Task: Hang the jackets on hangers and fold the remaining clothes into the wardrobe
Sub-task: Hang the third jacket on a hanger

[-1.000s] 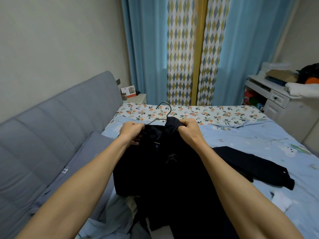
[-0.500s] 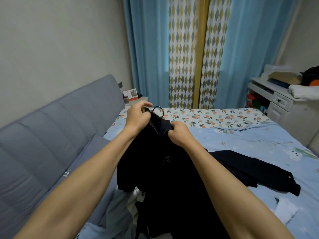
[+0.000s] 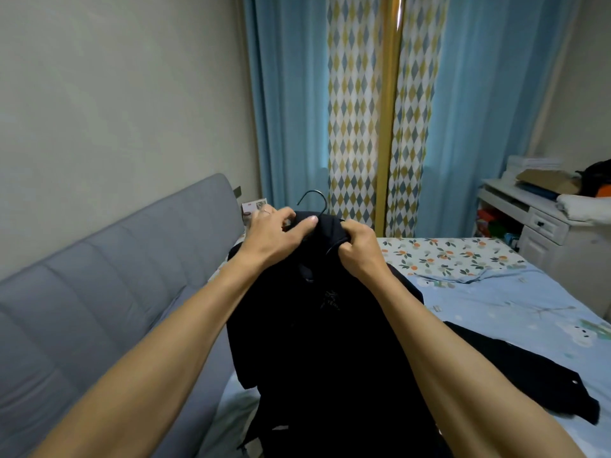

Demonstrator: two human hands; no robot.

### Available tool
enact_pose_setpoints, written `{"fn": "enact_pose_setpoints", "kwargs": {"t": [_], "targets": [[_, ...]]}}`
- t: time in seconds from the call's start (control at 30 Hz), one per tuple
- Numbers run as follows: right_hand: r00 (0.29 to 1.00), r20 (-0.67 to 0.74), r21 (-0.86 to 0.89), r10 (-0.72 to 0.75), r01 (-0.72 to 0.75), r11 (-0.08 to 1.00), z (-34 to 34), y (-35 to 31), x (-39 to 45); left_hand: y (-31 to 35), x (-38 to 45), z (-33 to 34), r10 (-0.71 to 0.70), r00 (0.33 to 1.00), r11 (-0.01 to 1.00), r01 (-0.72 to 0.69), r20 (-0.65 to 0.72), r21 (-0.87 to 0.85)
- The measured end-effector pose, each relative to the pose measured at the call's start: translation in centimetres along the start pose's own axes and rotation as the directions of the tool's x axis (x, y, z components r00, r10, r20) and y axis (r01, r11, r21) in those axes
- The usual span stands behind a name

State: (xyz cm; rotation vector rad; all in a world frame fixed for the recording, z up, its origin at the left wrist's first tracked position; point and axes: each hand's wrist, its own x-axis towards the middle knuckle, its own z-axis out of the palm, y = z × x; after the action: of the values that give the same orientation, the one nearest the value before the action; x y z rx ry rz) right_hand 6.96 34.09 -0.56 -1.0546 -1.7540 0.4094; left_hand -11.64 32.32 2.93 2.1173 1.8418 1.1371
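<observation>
The dark jacket [image 3: 330, 325] has a small logo on its chest with a few pale letters under it. Only "TER" can be made out; the rest is too dim and too small to read. A small card [image 3: 254, 208] stands behind the left hand, by the wall. It has red and white on it, but its words are too tiny to tell. Little tags lie on the blue bed sheet [image 3: 496, 299], and nothing on them can be read.

Home bedroom: bed [image 3: 496, 299], padded headboard [image 3: 115, 292], curtains [image 3: 291, 110].
</observation>
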Motion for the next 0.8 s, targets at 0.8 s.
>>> {"fn": "enact_pose_setpoints", "kwargs": {"t": [0.8], "targets": [[0.642, 0.198, 0.334, 0.74, -0.754, 0.565, 1.5, 1.3, -5.3, -6.4, -8.5, 6.0, -0.185, 0.983, 0.932, 0.169, -0.02, -0.32]]}}
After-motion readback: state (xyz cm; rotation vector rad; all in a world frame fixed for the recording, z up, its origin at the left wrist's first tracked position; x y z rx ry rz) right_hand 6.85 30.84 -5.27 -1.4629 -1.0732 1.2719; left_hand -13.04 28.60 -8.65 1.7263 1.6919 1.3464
